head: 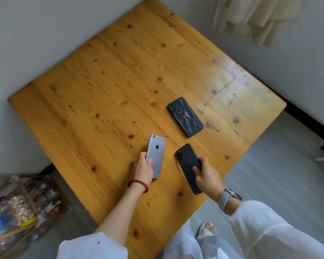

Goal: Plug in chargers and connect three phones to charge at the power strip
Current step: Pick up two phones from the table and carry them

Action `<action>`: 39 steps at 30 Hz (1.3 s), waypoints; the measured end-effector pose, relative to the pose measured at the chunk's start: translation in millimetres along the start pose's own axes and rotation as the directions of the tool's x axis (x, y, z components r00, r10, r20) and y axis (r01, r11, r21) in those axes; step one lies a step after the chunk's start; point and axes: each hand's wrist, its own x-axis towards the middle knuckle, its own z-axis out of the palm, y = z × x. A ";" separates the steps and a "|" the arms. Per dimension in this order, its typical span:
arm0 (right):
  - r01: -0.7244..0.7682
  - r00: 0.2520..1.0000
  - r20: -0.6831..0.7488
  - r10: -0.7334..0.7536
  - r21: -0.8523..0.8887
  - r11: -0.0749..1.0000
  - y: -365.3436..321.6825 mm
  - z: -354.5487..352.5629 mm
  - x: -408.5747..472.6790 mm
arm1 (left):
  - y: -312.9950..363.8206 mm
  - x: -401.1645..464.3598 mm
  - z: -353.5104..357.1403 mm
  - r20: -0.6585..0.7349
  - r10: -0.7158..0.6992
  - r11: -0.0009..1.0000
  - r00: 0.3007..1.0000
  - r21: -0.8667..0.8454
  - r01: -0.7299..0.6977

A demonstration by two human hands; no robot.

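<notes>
Three phones are over the wooden table [110, 86], all with their backs up. My left hand [143, 170] grips a silver phone [156, 155] by its lower end, thumb on its back. My right hand [207, 174] grips a black phone [188, 165] the same way, near the table's front edge. A third phone in a dark patterned case [185, 116] lies flat on the table beyond both hands, untouched. No charger, cable or power strip is in view.
White walls close in on the table at the left and back. A wooden crate [26, 206] of bottles and clutter stands on the floor at the lower left. Pale cloth [254, 17] hangs at the top right. Grey floor lies to the right.
</notes>
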 end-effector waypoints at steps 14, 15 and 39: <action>-0.134 0.781 -0.466 0.417 0.527 0.839 218.6 -138.1 -162.4 | 202.5 -150.1 182.9 0.287 0.538 0.812 0.793 0.074 -0.578; -0.134 0.753 -0.484 0.447 0.552 0.823 238.7 -146.3 -179.3 | 214.5 -168.8 202.6 0.304 0.571 0.786 0.763 0.067 -0.615; -0.057 -0.259 -0.241 0.936 0.971 0.234 724.1 -225.4 -631.5 | 336.3 -733.3 740.2 0.879 0.412 0.190 -0.241 -0.342 -0.920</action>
